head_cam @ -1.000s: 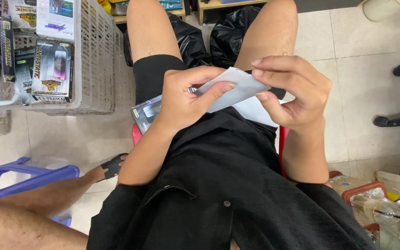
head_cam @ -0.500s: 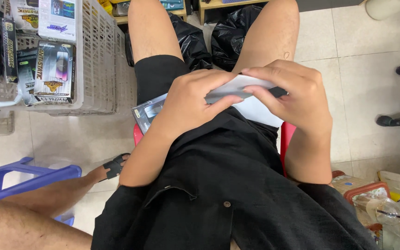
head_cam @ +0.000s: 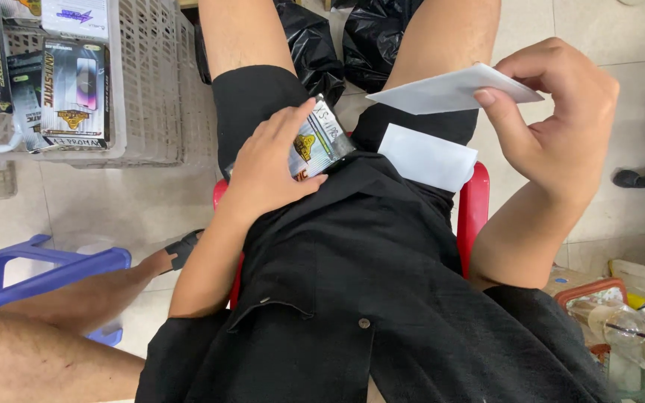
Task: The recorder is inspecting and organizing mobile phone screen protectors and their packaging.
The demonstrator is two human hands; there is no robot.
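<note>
- Nearest me, I saw my black shirt (head_cam: 352, 298) filling the lower frame, with a blue stool (head_cam: 46, 265) off to the near left.
- My left hand (head_cam: 266, 168) lay flat, fingers spread, on a printed packet (head_cam: 321, 142) in my lap; pressing more than gripping, as far as I could tell.
- A white sheet (head_cam: 427, 157) rested on my right thigh, just right of the packet.
- My right hand (head_cam: 554, 127) pinched a white envelope (head_cam: 449, 88) between thumb and fingers, its long axis running left-right, raised above the sheet.
- Far left stood a basket (head_cam: 151, 89) of boxed goods.
</note>
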